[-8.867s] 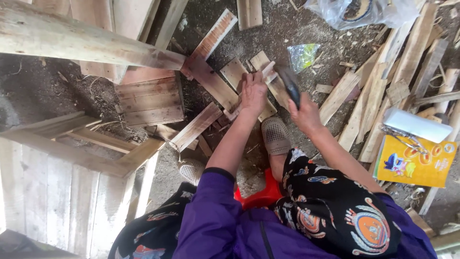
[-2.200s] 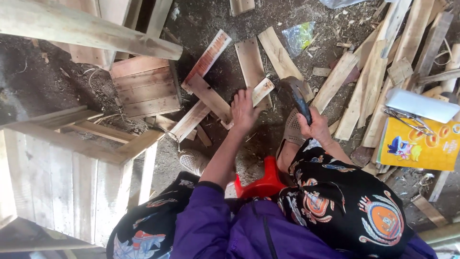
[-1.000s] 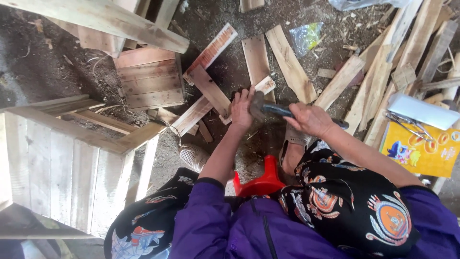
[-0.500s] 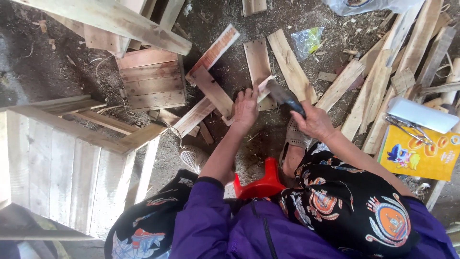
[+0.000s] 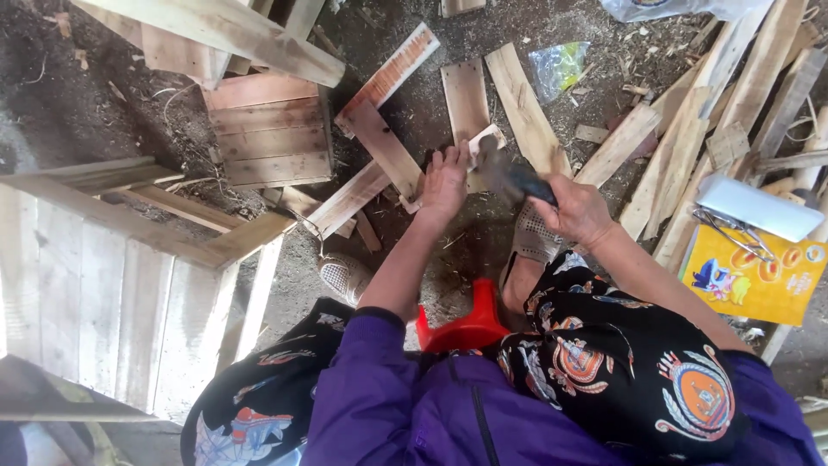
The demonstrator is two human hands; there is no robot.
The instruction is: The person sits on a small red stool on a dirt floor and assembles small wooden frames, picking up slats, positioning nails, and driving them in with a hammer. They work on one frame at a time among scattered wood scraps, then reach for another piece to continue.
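Right grip point(image 5: 580, 210) is a closed fist around the dark handle of a hammer point(image 5: 509, 177), whose blurred head sits just above the centre of the frame, over a short pale wooden offcut point(image 5: 483, 142). Left hand point(image 5: 444, 183) presses down with its fingers spread flat on the near end of that offcut and on the crossed wooden slats point(image 5: 379, 160) beneath it, apparently to keep the pieces from shifting under a blow. Whether a nail stands between the fingers cannot be told; the spot is too small and blurred.

Around this, loose planks lie on the dirt floor point(image 5: 86, 95): a flat board with nail holes point(image 5: 466, 91) and a longer plank point(image 5: 522, 108) just above the hands, and a heap of slats point(image 5: 716, 112) fanning toward the upper right. A small slatted wooden crate panel point(image 5: 272, 129) lies at upper left, and a larger pale pallet point(image 5: 103, 293) fills the left edge. At the right edge a yellow printed box point(image 5: 750, 276) rests near the slat heap, within reach. A red plastic stool point(image 5: 461, 328) shows between the person's knees at lower centre, keeping the body low and close to the work.
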